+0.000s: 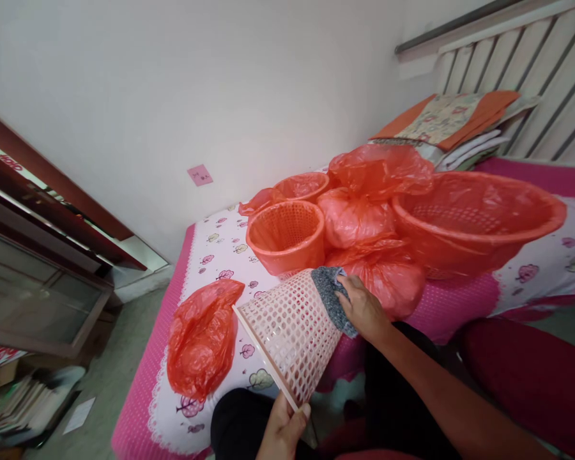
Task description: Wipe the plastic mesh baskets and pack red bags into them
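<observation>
The left hand (pixel 282 429) grips the rim of a pale perforated wastebasket (pixel 287 319), tipped sideways over the bed's (pixel 170 303) edge; the right hand (pixel 367 311) clamps a grey cloth (pixel 332 299) against its narrow end. Red-lined baskets (pixel 287 257) and bulging red plastic bags (pixel 357 220) crowd just beyond; a loose red bag (pixel 204 342) lies beside. The handwriting on the pink wall note (pixel 200 175) is illegible.

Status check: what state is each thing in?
White basket: tilted over, held.
Grey cloth: bunched, against the basket's narrow end.
Left grip: closed on the basket's rim.
Right grip: closed on the cloth.
Large basket: upright, lined.
Front small basket: upright, lined.
Back small basket: lined.
Middle red bags: bulging.
Left red bag: crumpled.
Folded covers: stacked.
</observation>
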`<action>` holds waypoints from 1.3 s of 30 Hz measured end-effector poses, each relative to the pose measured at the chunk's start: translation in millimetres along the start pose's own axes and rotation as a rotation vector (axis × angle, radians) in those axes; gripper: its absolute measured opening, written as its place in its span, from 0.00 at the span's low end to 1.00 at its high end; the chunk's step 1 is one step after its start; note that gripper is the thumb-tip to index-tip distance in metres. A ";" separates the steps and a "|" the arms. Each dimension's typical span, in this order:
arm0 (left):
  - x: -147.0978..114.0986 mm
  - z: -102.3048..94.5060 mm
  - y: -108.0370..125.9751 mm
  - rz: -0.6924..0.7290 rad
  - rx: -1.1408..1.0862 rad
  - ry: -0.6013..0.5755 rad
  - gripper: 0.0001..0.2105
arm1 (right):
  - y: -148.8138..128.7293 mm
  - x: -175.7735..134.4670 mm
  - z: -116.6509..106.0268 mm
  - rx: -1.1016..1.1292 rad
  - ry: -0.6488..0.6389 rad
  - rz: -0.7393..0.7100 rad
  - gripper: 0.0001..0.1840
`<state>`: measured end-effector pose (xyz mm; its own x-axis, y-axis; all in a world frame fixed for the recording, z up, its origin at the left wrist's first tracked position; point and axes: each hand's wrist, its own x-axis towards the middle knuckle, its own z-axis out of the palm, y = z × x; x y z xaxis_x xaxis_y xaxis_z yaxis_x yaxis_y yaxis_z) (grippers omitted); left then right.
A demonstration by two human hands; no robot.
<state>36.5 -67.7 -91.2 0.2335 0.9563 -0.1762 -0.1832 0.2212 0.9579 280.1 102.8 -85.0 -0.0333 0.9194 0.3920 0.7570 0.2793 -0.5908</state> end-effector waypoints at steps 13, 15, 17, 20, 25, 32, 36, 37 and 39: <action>-0.1 -1.9 -7.2 0.021 -0.053 0.000 0.25 | 19.4 -9.4 3.8 0.001 0.055 0.011 0.16; -0.2 -2.8 -7.1 0.021 -0.050 0.001 0.25 | 22.9 -9.4 3.8 0.002 0.055 0.015 0.17; -0.7 -3.8 -7.5 0.014 -0.057 0.004 0.25 | 26.5 -9.6 3.2 -0.007 0.046 0.027 0.17; -2.0 -4.7 -9.4 0.002 -0.071 0.007 0.26 | 31.2 -10.8 1.8 -0.018 0.037 0.041 0.17; -3.2 -5.2 -13.1 0.000 -0.092 0.037 0.28 | 35.6 -12.8 -0.2 -0.034 0.012 0.046 0.17; -1.4 -7.9 -13.8 0.000 -0.085 -0.007 0.27 | 40.5 -15.9 0.1 -0.066 0.016 0.061 0.17; -1.6 -3.6 -10.6 0.016 -0.081 0.042 0.27 | 42.5 -20.6 0.0 -0.063 0.004 0.078 0.17; -1.7 -2.0 -7.7 0.015 -0.066 0.076 0.27 | 42.5 -21.9 -0.3 -0.061 0.002 0.076 0.17; -1.6 1.3 1.0 0.007 -0.019 0.163 0.27 | 41.6 -24.3 -1.3 -0.055 0.000 0.065 0.16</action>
<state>37.2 -69.2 -89.7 0.0744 0.9758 -0.2057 -0.2028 0.2168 0.9549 313.3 91.6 -118.2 0.0171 0.9348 0.3547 0.7924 0.2037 -0.5750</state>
